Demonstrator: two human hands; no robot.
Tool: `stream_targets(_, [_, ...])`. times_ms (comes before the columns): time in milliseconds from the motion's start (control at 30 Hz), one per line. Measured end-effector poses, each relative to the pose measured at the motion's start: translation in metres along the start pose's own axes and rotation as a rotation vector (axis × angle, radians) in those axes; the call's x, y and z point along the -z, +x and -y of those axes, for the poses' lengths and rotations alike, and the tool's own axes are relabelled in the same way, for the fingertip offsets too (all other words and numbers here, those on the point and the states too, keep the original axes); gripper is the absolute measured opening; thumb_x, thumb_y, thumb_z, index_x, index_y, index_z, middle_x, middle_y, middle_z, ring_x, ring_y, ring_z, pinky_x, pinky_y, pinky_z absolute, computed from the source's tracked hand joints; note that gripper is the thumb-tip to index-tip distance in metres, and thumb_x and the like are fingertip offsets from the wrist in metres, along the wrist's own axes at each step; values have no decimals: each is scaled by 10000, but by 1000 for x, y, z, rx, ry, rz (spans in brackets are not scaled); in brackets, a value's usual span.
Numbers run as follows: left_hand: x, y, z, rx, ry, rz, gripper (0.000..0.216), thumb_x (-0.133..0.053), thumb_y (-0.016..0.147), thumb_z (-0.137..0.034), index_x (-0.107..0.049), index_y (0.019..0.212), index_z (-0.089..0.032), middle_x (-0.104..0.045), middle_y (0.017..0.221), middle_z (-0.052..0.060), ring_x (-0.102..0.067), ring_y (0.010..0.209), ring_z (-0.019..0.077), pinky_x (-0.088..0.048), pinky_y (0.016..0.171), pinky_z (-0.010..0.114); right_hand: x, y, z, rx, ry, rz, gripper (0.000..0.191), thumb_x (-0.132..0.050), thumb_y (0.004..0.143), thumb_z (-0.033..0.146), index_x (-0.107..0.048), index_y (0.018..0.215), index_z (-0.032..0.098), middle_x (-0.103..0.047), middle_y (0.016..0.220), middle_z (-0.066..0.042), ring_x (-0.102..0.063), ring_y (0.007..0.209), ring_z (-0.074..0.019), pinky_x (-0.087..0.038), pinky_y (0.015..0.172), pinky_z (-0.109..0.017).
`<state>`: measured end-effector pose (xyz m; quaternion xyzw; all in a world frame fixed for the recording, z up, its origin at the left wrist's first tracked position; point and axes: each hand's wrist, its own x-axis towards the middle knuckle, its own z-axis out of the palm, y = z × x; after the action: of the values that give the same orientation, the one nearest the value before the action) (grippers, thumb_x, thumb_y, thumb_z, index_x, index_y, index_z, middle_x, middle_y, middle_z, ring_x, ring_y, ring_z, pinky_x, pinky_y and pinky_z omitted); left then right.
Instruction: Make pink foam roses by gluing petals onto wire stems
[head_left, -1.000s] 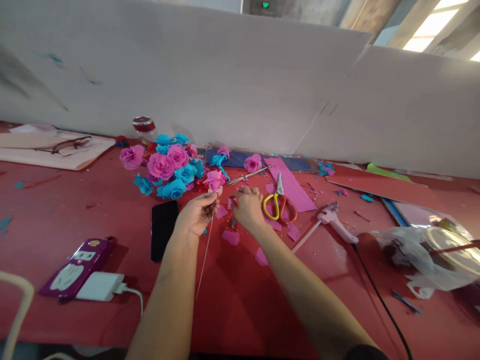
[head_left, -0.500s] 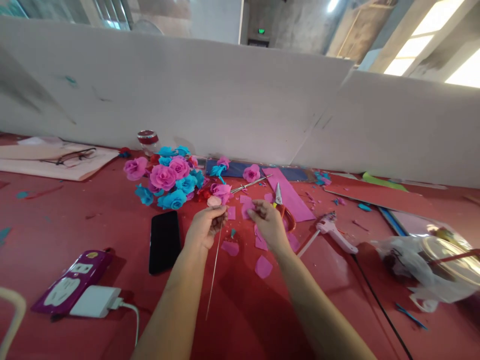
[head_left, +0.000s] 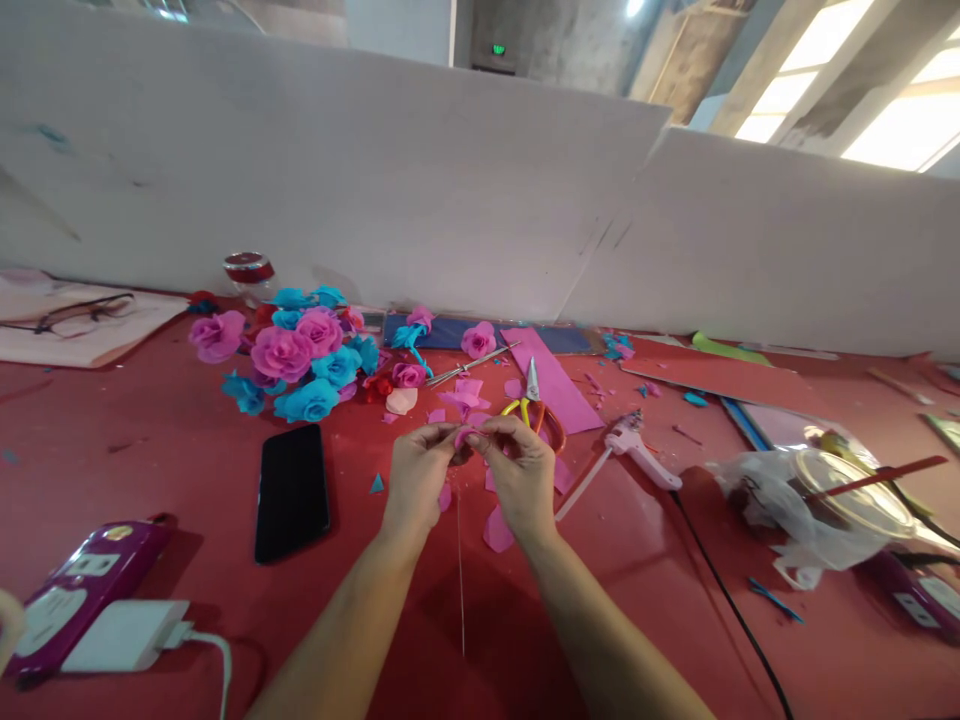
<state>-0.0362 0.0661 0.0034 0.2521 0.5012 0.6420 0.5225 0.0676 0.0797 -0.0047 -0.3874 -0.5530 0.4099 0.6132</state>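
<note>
My left hand (head_left: pixel 421 475) and my right hand (head_left: pixel 521 470) meet above the middle of the table, fingertips pinched. A small curved pink paper petal (head_left: pixel 466 434) sits between them, gripped by the right fingertips. Below the left fingers a thin wire stem (head_left: pixel 461 580) hangs almost straight down; its upper end is hidden by the fingers. Pink paper pieces (head_left: pixel 498 530) lie under and behind the hands. Just beyond the right hand are scissors (head_left: pixel 534 400) with orange and yellow handles. A bunch of pink and blue paper roses (head_left: pixel 281 353) stands to the left.
A black phone (head_left: pixel 292 493) lies left of my hands, with a purple power strip (head_left: pixel 90 580) and white charger (head_left: pixel 127 637) nearer. To the right are a pink glue gun (head_left: pixel 637 452) with its cord and a plastic-bagged container (head_left: pixel 847 495). A white partition (head_left: pixel 337 170) rises behind.
My right hand has come left to meet the left hand, bringing the pink petal to it. The wire now hangs more upright. The view has shifted slightly to the right.
</note>
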Motion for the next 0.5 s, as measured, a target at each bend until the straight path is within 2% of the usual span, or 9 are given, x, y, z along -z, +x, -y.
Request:
stream_targets(133, [-2,-4,0,-7,26,9,159,-773,585,-270,-733,645,-129,-626,543,8,-538,535,92,-438,570,218,0,2,-3,51,-67,-51,93,-738,730,211,-644,729,203,-605,708,23,-507,681,-133,-385,639,-272])
stream_targets(300, [-5,-6,-1,24,28,2,116,-760,587,-235,-721,633,-137,-641,555,8,-567,536,99,-457,579,219,0,5,-10,45,-123,-123,113,-694,762,232,-587,746,199,-558,733,26,-479,688,-131,-380,653,-272])
stream_targets(500, [-7,-9,-1,27,47,16,127,-763,590,-250,-730,648,-142,-648,560,12,-575,538,103,-469,582,221,-1,7,-12,142,-220,-177,111,-671,781,225,-563,762,207,-557,752,21,-479,706,-139,-382,676,-282])
